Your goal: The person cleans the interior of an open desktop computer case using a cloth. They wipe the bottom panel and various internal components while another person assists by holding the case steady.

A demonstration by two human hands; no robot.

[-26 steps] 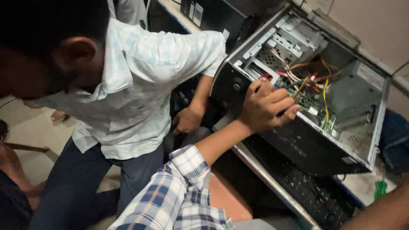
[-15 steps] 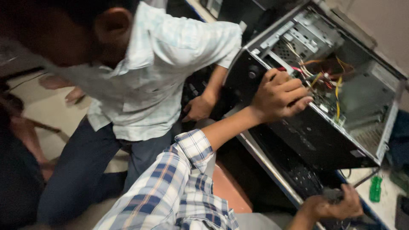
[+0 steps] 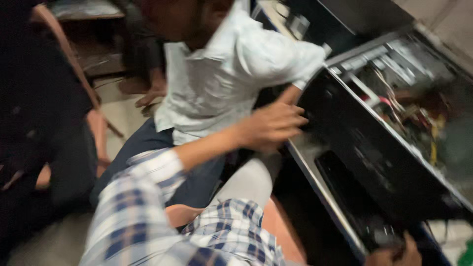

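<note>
An open black computer case [image 3: 374, 148] lies on its side on the desk at the right, with coloured wires [image 3: 419, 113] showing inside. My left hand [image 3: 271, 125], on a plaid-sleeved arm, hovers just left of the case's front panel, fingers stretched toward it and nothing in them. My right hand [image 3: 394, 252] is at the bottom edge, by the dark keyboard [image 3: 354, 197] on the tray below the desk; blur hides its grip. A person in a white shirt [image 3: 221, 74] bends close beside the case, one arm reaching toward its front.
The desk's metal edge [image 3: 320, 187] runs diagonally under the case. A wooden chair [image 3: 74, 74] stands at the left on the pale floor. A small green object [image 3: 465, 256] sits at the bottom right corner. The whole view is motion-blurred.
My left hand has come out of the case's interior and moved left, in front of its front panel. The view has swung, and the other person has shifted closer to the case.
</note>
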